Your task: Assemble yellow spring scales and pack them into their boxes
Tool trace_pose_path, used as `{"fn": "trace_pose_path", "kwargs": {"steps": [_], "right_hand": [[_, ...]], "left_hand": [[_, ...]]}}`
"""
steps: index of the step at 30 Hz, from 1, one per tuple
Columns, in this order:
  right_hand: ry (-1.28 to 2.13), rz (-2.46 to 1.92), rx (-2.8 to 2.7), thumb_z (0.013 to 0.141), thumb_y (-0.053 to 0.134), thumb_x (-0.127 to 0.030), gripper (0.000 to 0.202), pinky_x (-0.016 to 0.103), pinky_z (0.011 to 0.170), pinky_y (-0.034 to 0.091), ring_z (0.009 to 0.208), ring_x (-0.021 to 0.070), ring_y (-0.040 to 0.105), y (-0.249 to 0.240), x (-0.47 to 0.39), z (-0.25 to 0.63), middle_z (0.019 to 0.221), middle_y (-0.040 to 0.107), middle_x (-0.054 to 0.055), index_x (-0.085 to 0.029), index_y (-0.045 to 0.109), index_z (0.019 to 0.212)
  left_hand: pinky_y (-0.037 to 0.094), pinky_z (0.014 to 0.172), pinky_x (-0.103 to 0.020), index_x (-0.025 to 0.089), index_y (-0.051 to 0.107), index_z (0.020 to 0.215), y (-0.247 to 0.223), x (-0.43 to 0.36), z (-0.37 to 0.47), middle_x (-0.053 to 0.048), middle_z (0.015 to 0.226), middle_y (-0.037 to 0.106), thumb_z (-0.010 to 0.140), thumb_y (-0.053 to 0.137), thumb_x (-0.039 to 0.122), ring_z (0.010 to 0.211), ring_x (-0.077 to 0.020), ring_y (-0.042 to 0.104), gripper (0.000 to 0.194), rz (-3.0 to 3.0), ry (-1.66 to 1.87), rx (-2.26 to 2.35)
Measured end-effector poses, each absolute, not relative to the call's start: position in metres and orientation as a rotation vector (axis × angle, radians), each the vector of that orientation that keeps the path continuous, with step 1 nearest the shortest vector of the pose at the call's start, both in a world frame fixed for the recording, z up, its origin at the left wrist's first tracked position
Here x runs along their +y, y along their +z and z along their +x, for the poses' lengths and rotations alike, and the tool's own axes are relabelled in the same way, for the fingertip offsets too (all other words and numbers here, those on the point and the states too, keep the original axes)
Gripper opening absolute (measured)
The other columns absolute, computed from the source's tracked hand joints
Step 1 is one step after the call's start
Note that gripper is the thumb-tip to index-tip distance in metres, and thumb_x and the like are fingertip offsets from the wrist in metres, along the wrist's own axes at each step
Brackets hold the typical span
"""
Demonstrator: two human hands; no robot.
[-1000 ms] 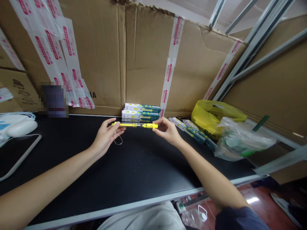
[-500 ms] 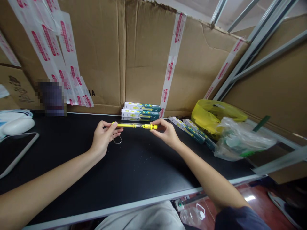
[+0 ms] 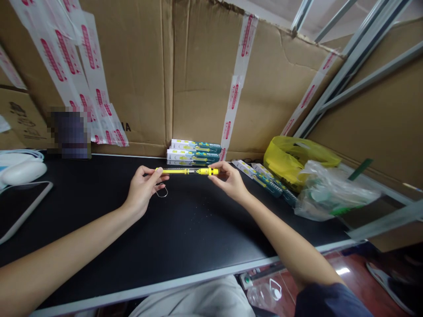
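A slim yellow tool [image 3: 176,171] with a short metal section is held level above the black table [image 3: 185,246]. My left hand [image 3: 145,185] pinches its left end between thumb and fingers. A bent wire loop [image 3: 162,192] hangs just below those fingers. At the other end, my right hand [image 3: 229,180] has thumb and fingertips closed on the tool's thicker yellow end piece [image 3: 207,171]. Behind the tool, narrow white-and-green boxes [image 3: 193,156] are stacked against the cardboard.
More narrow boxes [image 3: 257,176] lie at the right, beside a yellow plastic bag [image 3: 284,158] and a clear bag [image 3: 327,193]. A white-edged device [image 3: 26,211] and a white rounded object [image 3: 24,171] lie at the left. Cardboard [image 3: 198,79] stands behind.
The thicker yellow end piece has shifted very slightly to the right and turned a little in my right hand's fingers. My left hand has barely moved.
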State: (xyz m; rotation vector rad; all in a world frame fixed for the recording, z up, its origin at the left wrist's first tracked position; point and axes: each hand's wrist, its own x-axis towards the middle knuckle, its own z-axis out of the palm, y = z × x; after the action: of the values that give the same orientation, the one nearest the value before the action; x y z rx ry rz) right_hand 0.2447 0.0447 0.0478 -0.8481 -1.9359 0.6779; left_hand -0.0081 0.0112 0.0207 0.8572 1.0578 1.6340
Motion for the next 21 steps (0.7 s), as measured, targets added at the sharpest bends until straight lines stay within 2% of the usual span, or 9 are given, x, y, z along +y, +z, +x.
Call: {"fn": "trace_pose_path", "kwargs": {"steps": [5, 9, 11, 14, 16, 21], "right_hand": [[0.757, -0.826, -1.947, 0.082, 0.067, -0.035, 0.031, 0.025, 0.060, 0.046, 0.060, 0.0106, 0.054, 0.0450, 0.0467, 0.2467, 0.070, 0.057, -0.003, -0.020, 0.057, 0.106], [0.687, -0.846, -1.955, 0.082, 0.067, -0.033, 0.029, 0.023, 0.051, 0.038, 0.047, 0.0079, 0.038, 0.0471, 0.0474, 0.2476, 0.053, 0.039, -0.009, -0.019, 0.060, 0.107], [0.530, -0.818, -1.966, 0.080, 0.070, -0.030, 0.025, 0.023, 0.053, 0.039, 0.052, 0.0087, 0.039, 0.0500, 0.0477, 0.2476, 0.059, 0.039, -0.007, -0.019, 0.064, 0.102], [0.361, -0.725, -1.994, 0.079, 0.071, -0.027, 0.021, 0.027, 0.062, 0.049, 0.077, 0.0145, 0.053, 0.0540, 0.0481, 0.2472, 0.085, 0.051, 0.003, -0.019, 0.067, 0.098], [0.334, -0.689, -2.025, 0.081, 0.068, -0.025, 0.019, 0.029, 0.067, 0.052, 0.088, 0.0175, 0.055, 0.0548, 0.0483, 0.2468, 0.096, 0.054, 0.007, -0.019, 0.065, 0.099], [0.380, -0.711, -2.042, 0.083, 0.065, -0.023, 0.018, 0.031, 0.072, 0.054, 0.079, 0.0151, 0.059, 0.0505, 0.0492, 0.2467, 0.091, 0.058, 0.005, -0.018, 0.061, 0.099]], "left_hand": [[0.049, 0.055, -0.016, 0.020, 0.043, 0.078, 0.0194, 0.0132, -0.0085, -0.001, 0.078, 0.069, 0.063, 0.082, 0.038, 0.076, -0.0143, 0.070, 0.046, 0.845, 1.632, 1.068], [0.049, 0.055, -0.017, 0.020, 0.043, 0.078, 0.0176, 0.0141, -0.0096, -0.001, 0.078, 0.069, 0.061, 0.082, 0.039, 0.076, -0.0150, 0.070, 0.046, 0.853, 1.627, 1.074], [0.048, 0.054, -0.016, 0.020, 0.043, 0.078, 0.0170, 0.0143, -0.0100, -0.001, 0.078, 0.070, 0.061, 0.082, 0.040, 0.076, -0.0149, 0.070, 0.047, 0.860, 1.626, 1.078], [0.048, 0.053, -0.015, 0.020, 0.043, 0.078, 0.0165, 0.0147, -0.0102, -0.001, 0.078, 0.069, 0.059, 0.083, 0.042, 0.075, -0.0144, 0.070, 0.049, 0.864, 1.627, 1.079], [0.047, 0.052, -0.015, 0.020, 0.043, 0.078, 0.0162, 0.0151, -0.0102, 0.000, 0.078, 0.069, 0.058, 0.083, 0.042, 0.075, -0.0142, 0.069, 0.050, 0.864, 1.627, 1.082], [0.046, 0.050, -0.015, 0.020, 0.044, 0.078, 0.0152, 0.0159, -0.0099, -0.001, 0.079, 0.068, 0.059, 0.082, 0.042, 0.073, -0.0134, 0.069, 0.048, 0.871, 1.634, 1.095]]}}
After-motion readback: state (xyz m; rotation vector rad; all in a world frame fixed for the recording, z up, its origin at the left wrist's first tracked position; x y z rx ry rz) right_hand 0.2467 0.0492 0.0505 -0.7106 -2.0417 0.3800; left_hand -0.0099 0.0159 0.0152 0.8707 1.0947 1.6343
